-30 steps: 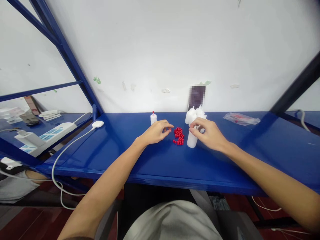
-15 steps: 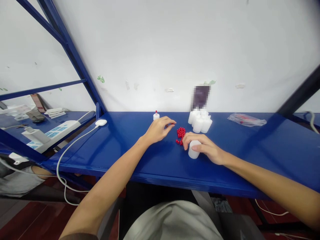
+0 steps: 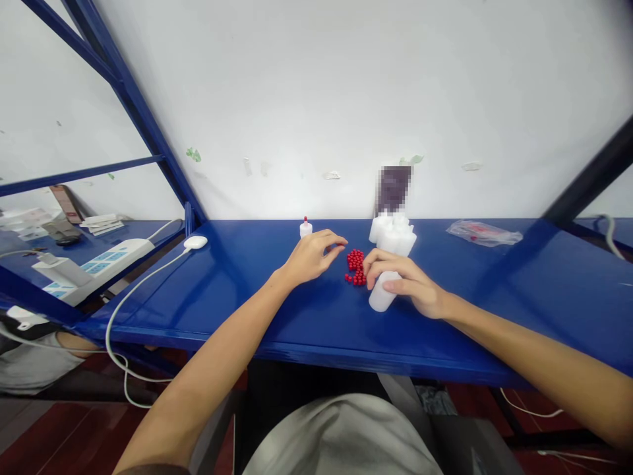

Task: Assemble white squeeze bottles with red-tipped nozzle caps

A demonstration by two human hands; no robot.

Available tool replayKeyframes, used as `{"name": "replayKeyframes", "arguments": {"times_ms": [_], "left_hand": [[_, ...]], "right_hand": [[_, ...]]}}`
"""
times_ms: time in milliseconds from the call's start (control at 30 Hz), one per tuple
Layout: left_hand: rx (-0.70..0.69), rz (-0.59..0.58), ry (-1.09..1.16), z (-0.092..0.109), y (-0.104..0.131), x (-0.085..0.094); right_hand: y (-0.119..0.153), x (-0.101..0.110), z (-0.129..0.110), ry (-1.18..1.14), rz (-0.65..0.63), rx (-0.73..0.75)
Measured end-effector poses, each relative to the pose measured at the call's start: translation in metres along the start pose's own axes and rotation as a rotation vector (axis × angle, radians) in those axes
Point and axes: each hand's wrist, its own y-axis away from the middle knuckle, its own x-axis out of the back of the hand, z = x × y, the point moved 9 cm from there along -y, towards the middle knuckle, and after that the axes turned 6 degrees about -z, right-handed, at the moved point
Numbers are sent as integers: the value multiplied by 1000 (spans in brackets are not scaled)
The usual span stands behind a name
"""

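Small red caps (image 3: 355, 260) lie in a loose pile on the blue table. My right hand (image 3: 408, 284), just right of the pile, holds a white bottle (image 3: 383, 292) between thumb and fingers; the bottle leans. On the left of the pile is my left hand (image 3: 316, 256), its thumb and fingertips curved toward each other with a gap between them and nothing visible in it. Behind it stands a white bottle with a red tip (image 3: 306, 228). Several white bottles (image 3: 393, 235) are grouped together behind my right hand.
A clear plastic bag with red bits (image 3: 483, 233) lies at the back right. On the left are a white charger (image 3: 195, 242) with its cable, a power strip (image 3: 106, 265) and a blue metal frame (image 3: 143, 112). A person's arm shows at the lower left.
The bottle in my right hand has gone from nearly upright to leaning. My right hand has lifted slightly, uncovering more red caps. My left hand keeps its pose.
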Motion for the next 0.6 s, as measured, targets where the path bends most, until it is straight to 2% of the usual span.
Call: {"name": "replayKeyframes", "arguments": {"times_ms": [267,367,500,600], "left_hand": [[5,9,9,1,0,0],[25,36,68,1,-1,1],[155,110,313,-4,-5,5],[229,155,610,-2,-10,6]], "right_hand": [[2,4,6,58,61,-15],[0,-4,1,33,32,-9],[-4,-28,1,-58,-89,-86],[-3,-35,10,-150,-67,-197]]}}
